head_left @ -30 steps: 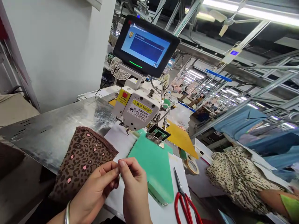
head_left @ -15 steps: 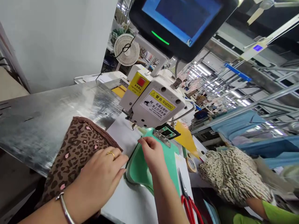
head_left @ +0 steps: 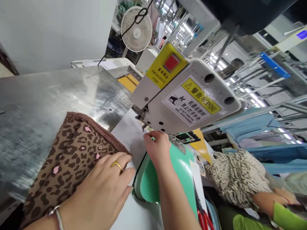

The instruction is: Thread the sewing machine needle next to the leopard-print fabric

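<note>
Brown leopard-print fabric (head_left: 79,143) with a fuzzy, darker edge lies at the left, partly over the metal tabletop. My left hand (head_left: 107,179), with a ring and a bracelet, rests on its right end, fingers bent over the edge; the fingertips are partly hidden. Under the white sewing machine head (head_left: 182,92), my right hand (head_left: 158,145) has thumb and forefinger pinched beside the needle area (head_left: 145,127). Whatever those fingers hold is too small to see. Below my right forearm is the machine's green arm cover (head_left: 184,172).
Red-handled scissors (head_left: 202,207) lie right of the green cover. Spotted cream fabric (head_left: 235,175) is by a co-worker's green sleeve (head_left: 287,214) at right. A white fan (head_left: 136,28) stands behind the metal tabletop (head_left: 59,86). An emergency stop button (head_left: 171,63) is on the machine.
My view has come closer to the machine head, which looks larger. My right hand has moved up to just beneath it, near the needle. My left hand stays on the leopard-print fabric.
</note>
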Action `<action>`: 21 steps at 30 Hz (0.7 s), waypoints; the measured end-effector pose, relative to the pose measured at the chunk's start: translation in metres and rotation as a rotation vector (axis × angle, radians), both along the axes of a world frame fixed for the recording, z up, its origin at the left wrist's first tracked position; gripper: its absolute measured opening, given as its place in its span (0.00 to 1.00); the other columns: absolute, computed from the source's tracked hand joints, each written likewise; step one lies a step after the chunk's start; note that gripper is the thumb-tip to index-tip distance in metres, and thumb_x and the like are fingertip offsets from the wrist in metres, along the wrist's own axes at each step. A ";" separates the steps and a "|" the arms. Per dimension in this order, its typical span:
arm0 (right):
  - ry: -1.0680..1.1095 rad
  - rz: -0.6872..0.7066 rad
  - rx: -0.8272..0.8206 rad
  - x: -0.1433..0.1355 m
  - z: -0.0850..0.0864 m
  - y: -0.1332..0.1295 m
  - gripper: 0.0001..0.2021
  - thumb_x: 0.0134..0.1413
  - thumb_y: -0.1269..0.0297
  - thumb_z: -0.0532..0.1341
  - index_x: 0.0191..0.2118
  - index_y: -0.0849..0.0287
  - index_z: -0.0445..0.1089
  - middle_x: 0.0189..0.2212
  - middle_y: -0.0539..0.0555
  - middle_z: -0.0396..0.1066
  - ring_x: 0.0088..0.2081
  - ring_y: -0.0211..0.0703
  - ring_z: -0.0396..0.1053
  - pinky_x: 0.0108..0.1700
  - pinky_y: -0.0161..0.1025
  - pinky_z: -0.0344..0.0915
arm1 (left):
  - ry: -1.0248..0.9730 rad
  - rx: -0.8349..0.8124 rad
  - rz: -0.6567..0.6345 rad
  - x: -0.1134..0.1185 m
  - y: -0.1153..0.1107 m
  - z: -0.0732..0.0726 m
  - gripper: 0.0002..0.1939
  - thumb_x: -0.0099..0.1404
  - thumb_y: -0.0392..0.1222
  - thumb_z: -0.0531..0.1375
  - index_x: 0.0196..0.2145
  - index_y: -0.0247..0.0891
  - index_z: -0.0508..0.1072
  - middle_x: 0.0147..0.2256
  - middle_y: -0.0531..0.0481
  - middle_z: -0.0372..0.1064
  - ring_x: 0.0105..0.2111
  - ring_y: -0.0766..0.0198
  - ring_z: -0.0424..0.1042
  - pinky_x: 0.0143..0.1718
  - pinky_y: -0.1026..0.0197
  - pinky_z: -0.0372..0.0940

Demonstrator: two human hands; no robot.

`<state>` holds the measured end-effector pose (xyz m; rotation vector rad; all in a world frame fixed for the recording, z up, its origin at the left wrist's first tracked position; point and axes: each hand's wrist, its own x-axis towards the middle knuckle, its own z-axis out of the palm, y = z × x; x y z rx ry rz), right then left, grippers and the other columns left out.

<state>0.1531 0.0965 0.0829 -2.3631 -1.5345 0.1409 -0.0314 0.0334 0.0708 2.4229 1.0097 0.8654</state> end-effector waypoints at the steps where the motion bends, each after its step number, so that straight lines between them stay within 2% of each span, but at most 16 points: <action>1: -0.017 -0.006 -0.008 -0.001 0.000 0.001 0.11 0.54 0.64 0.58 0.30 0.56 0.79 0.36 0.56 0.75 0.43 0.49 0.66 0.41 0.42 0.52 | 0.006 0.015 0.007 0.000 0.000 0.000 0.13 0.67 0.33 0.50 0.41 0.37 0.75 0.49 0.42 0.71 0.51 0.49 0.68 0.49 0.44 0.62; 7: -0.055 -0.071 -0.143 -0.001 0.004 0.008 0.10 0.51 0.63 0.59 0.28 0.55 0.79 0.35 0.56 0.74 0.45 0.53 0.66 0.44 0.45 0.54 | 0.116 0.135 0.040 0.000 -0.002 -0.007 0.16 0.66 0.37 0.51 0.44 0.39 0.76 0.51 0.44 0.72 0.53 0.50 0.67 0.53 0.49 0.55; 12: -0.087 -0.072 -0.180 -0.001 0.004 0.010 0.11 0.51 0.62 0.59 0.30 0.53 0.80 0.34 0.57 0.73 0.47 0.56 0.66 0.46 0.47 0.55 | 0.123 0.183 0.083 0.002 -0.002 -0.012 0.17 0.65 0.36 0.51 0.44 0.40 0.78 0.51 0.45 0.72 0.54 0.53 0.64 0.57 0.51 0.48; 18: -0.094 -0.139 -0.265 -0.011 0.013 0.014 0.11 0.55 0.63 0.59 0.34 0.54 0.81 0.29 0.56 0.71 0.44 0.55 0.67 0.46 0.47 0.56 | 0.103 0.201 0.092 0.001 0.000 -0.011 0.18 0.66 0.35 0.50 0.42 0.41 0.79 0.49 0.44 0.74 0.52 0.52 0.66 0.56 0.51 0.48; 21: -0.093 -0.147 -0.267 -0.010 0.012 0.016 0.11 0.54 0.63 0.59 0.33 0.54 0.81 0.25 0.55 0.68 0.41 0.54 0.67 0.45 0.46 0.56 | 0.102 0.215 0.094 0.002 0.000 -0.012 0.18 0.65 0.35 0.49 0.42 0.41 0.79 0.49 0.44 0.74 0.51 0.53 0.66 0.56 0.51 0.49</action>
